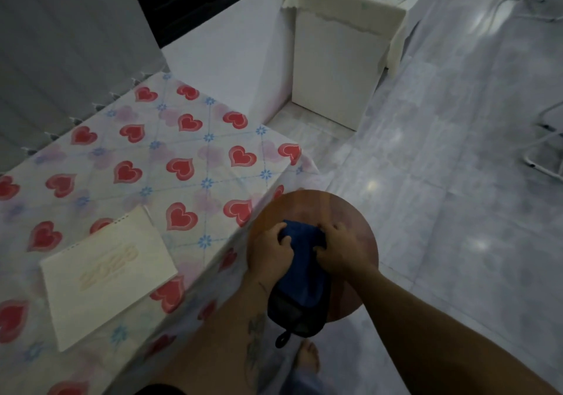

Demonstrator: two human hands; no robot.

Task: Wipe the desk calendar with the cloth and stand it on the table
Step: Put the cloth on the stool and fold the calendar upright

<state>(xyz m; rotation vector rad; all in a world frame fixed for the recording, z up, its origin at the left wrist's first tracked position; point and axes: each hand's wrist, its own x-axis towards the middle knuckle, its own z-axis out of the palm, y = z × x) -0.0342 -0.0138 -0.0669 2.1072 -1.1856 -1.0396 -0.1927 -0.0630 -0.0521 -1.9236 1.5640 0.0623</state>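
The desk calendar (109, 272), cream with a spiral edge along its far side, lies flat on the table (189, 138), which wears a heart-print cloth. To its right, over a round wooden stool (350, 211), both hands grip a blue cloth (304, 272) that sits partly inside a dark mesh pouch with a small loop at its near end. My left hand (271, 249) holds the cloth's left side and my right hand (341, 249) its right side. Neither hand touches the calendar.
A white cabinet (335, 68) draped with a cream cover stands at the back, with cables on top. Glossy tiled floor (457, 181) spreads to the right, with a white metal frame (545, 150) at the far right edge. A bare foot (309, 358) shows below the stool.
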